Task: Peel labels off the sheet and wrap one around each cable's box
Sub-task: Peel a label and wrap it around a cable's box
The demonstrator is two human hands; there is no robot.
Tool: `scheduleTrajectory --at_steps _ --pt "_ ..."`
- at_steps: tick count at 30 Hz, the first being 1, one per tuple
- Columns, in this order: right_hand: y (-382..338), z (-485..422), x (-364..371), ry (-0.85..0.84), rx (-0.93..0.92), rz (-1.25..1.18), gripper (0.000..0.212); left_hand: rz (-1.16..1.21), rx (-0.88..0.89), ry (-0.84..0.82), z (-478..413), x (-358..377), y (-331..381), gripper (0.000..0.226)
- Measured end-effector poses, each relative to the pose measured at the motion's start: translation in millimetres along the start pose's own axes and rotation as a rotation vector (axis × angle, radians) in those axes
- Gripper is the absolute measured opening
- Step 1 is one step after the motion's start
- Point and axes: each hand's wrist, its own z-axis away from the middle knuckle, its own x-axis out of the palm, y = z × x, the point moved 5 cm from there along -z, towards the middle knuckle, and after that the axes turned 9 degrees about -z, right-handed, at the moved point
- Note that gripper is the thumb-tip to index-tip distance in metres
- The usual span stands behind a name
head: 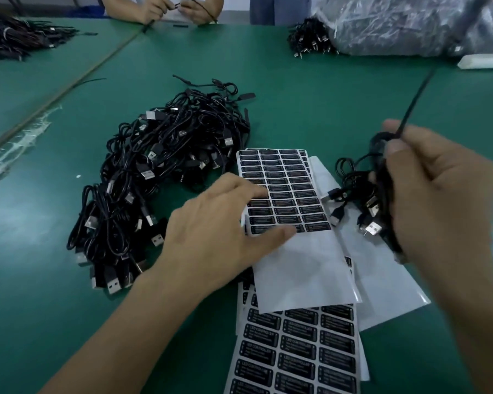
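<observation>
There, at the middle of the desk (pixel 325 95), lay the label sheet (pixel 288 191), its rows of black labels filling its upper part and its lower part bare white. The left hand (pixel 219 231) rested flat on the sheet's left edge, its fingers (pixel 251 191) fairly straight and spread across the labels, the thumb lying along the bottom row, gripping nothing. Under this sheet lay more label sheets (pixel 299 351), fanned toward the near edge, and a blank white backing sheet (pixel 387 294) stuck out to the right.

Just right of the sheet, the right hand (pixel 439 194) was raised, its fingers curled tight around a cable bundle (pixel 362 203), USB plugs dangling from it. A thin black strand (pixel 416 98) ran up and away from the thumb and forefinger.

Left of the sheets sat a big loose pile of cables (pixel 154 180). Farther off, a smaller tied bunch (pixel 310 38) lay beside a crumpled plastic bag (pixel 410 24), a small white box (pixel 481 61) nearby. Across the desk, another person's hands (pixel 165 8) held a cable.
</observation>
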Motion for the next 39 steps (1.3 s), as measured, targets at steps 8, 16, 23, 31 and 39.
scheduleTrajectory --at_steps 8,16,23,31,39 --pt "31.3 -22.9 -53.4 0.217 0.176 0.318 0.039 -0.050 0.033 -0.224 0.4 7.9 -2.5 0.097" --pt "18.1 -13.6 -38.7 0.223 -0.090 0.507 0.010 0.092 -0.047 0.075 -1.5 -3.5 -16.3 0.019" --pt "-23.9 27.4 16.8 -0.142 -0.466 0.357 0.019 0.076 -0.262 0.363 -6.1 -27.3 -56.9 0.016" --pt "-10.0 57.1 61.5 -0.719 -0.342 0.477 0.032 -0.066 -0.283 0.268 -11.5 -11.8 -51.2 0.032" --pt "11.2 56.1 65.9 -0.820 -0.155 0.542 0.033 -0.118 -0.287 0.230 -19.0 -1.1 -52.0 0.021"
